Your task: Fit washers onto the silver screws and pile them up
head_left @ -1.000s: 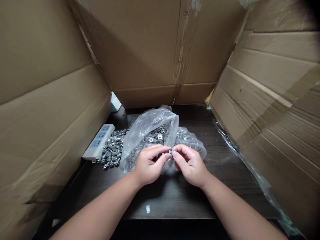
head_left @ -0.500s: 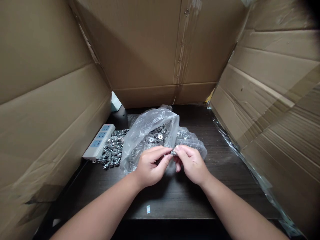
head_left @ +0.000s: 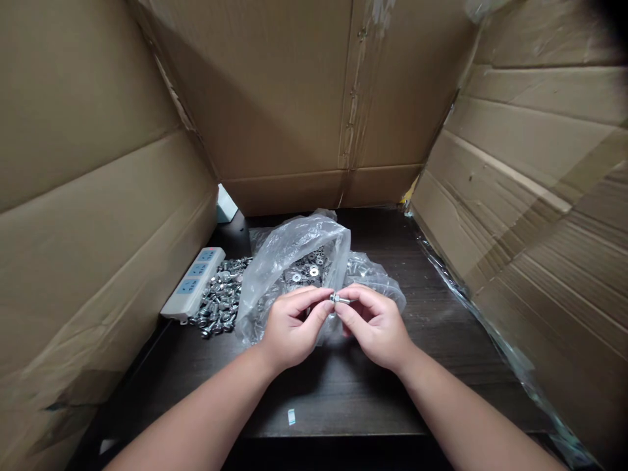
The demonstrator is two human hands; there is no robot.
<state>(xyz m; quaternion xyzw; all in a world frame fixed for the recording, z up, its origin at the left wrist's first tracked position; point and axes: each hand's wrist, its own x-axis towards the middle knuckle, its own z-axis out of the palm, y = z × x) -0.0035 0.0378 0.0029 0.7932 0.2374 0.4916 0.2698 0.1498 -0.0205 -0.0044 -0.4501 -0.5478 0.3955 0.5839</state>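
Note:
A small metal bolt lies sideways between my two hands, in front of an open plastic bag. My left hand pinches its left end, where the head or a washer sits, between thumb and forefinger. From the other side, the thumb and fingers of my right hand close around the bolt near its washers, and the shank shows between them. Loose washers lie inside the clear plastic bag just beyond my hands. To the left is a heap of bolts on the dark table.
A power strip stands left of the heap. Another plastic bag with metal parts lies to the right. Cardboard walls enclose the dark table on three sides. A small paper scrap lies near the front edge.
My right thumb and fingers have shifted along the bolt, so that more of its shank shows. The bolt has moved slightly left. My left hand keeps its pinch.

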